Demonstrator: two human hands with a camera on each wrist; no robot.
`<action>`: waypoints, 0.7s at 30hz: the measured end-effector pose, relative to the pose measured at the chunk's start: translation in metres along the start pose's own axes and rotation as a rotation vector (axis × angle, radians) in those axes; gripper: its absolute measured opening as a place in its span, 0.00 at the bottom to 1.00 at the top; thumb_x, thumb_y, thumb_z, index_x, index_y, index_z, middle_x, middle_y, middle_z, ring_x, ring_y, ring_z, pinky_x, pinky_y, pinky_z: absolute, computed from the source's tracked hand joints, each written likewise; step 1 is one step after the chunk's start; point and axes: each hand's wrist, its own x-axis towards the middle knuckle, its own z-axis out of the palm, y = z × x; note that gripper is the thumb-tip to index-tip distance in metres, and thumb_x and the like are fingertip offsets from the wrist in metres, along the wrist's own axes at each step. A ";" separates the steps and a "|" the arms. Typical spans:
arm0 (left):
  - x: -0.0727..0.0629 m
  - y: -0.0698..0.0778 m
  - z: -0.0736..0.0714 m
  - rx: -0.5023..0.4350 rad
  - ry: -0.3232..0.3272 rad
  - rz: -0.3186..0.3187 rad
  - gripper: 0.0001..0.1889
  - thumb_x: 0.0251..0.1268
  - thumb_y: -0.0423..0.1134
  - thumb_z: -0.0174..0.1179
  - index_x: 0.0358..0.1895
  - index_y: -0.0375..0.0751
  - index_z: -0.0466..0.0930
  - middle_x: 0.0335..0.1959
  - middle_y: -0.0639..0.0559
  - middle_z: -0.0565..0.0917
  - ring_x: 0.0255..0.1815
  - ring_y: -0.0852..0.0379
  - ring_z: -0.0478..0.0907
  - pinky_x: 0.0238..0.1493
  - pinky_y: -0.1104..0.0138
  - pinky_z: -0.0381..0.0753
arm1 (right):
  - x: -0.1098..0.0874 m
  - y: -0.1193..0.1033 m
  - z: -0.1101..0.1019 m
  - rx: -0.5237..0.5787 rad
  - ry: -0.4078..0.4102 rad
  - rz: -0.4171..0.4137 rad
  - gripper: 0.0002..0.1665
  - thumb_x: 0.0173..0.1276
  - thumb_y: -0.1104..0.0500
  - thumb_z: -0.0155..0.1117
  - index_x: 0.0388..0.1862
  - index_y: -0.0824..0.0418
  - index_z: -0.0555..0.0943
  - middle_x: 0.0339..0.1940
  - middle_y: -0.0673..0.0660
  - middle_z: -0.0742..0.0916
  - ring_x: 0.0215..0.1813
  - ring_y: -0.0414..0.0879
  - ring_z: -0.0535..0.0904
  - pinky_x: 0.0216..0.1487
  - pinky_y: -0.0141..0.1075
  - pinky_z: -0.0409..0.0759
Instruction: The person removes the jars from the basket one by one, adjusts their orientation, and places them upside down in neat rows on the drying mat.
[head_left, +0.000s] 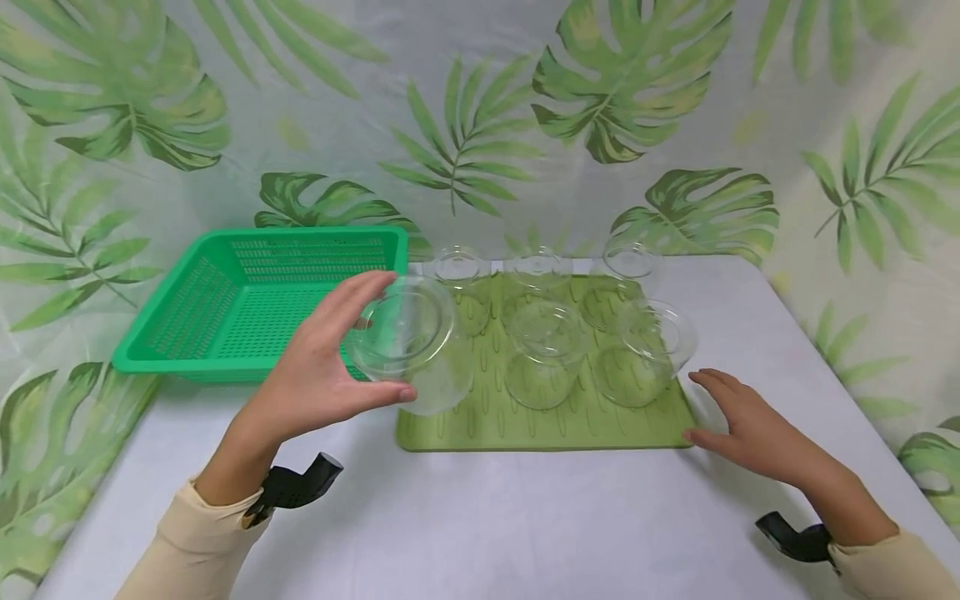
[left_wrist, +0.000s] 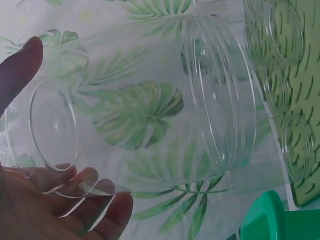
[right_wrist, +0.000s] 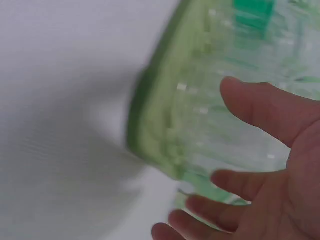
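Observation:
My left hand (head_left: 318,362) grips a clear jar (head_left: 408,329) round its base end, above the left part of the green mat (head_left: 480,437). In the left wrist view the ridged rim of this jar (left_wrist: 215,100) points away from the palm, towards the mat. Thumb and fingers lie on opposite sides of the base. Several more clear jars (head_left: 543,367) stand on the mat in rows. My right hand (head_left: 765,437) holds nothing; its fingers are spread at the mat's right edge, close to the front right jar (head_left: 637,367).
A green perforated basket (head_left: 187,365) stands at the back left, beside the mat. A white cloth (head_left: 510,525) covers the table. Behind it hangs a leaf-patterned curtain (head_left: 480,125).

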 end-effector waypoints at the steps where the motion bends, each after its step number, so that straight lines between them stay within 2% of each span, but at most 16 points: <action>1: 0.000 -0.001 0.000 0.006 0.000 -0.004 0.55 0.38 0.42 0.82 0.75 0.47 0.62 0.73 0.51 0.67 0.67 0.52 0.70 0.57 0.64 0.74 | 0.002 0.003 0.003 0.006 0.004 0.001 0.49 0.59 0.53 0.74 0.70 0.76 0.62 0.69 0.79 0.67 0.66 0.77 0.64 0.59 0.69 0.66; 7: 0.001 -0.004 0.002 0.019 0.002 0.001 0.55 0.38 0.43 0.82 0.76 0.48 0.62 0.73 0.50 0.67 0.67 0.52 0.70 0.58 0.64 0.75 | 0.011 0.012 0.015 0.010 0.004 -0.015 0.53 0.57 0.54 0.76 0.71 0.79 0.60 0.69 0.81 0.65 0.66 0.78 0.62 0.60 0.70 0.65; 14: 0.002 -0.005 0.002 0.015 0.004 -0.002 0.54 0.39 0.43 0.82 0.75 0.44 0.63 0.72 0.48 0.68 0.67 0.53 0.69 0.58 0.64 0.75 | 0.016 0.015 0.013 0.006 -0.003 -0.028 0.55 0.57 0.53 0.76 0.72 0.79 0.59 0.70 0.81 0.65 0.67 0.78 0.62 0.61 0.70 0.65; 21: 0.003 -0.011 0.002 0.000 0.007 -0.019 0.54 0.39 0.41 0.82 0.75 0.43 0.62 0.73 0.48 0.67 0.67 0.51 0.69 0.59 0.55 0.77 | 0.024 0.017 0.011 0.035 -0.026 -0.044 0.56 0.57 0.53 0.75 0.72 0.80 0.57 0.72 0.81 0.63 0.68 0.80 0.60 0.62 0.71 0.64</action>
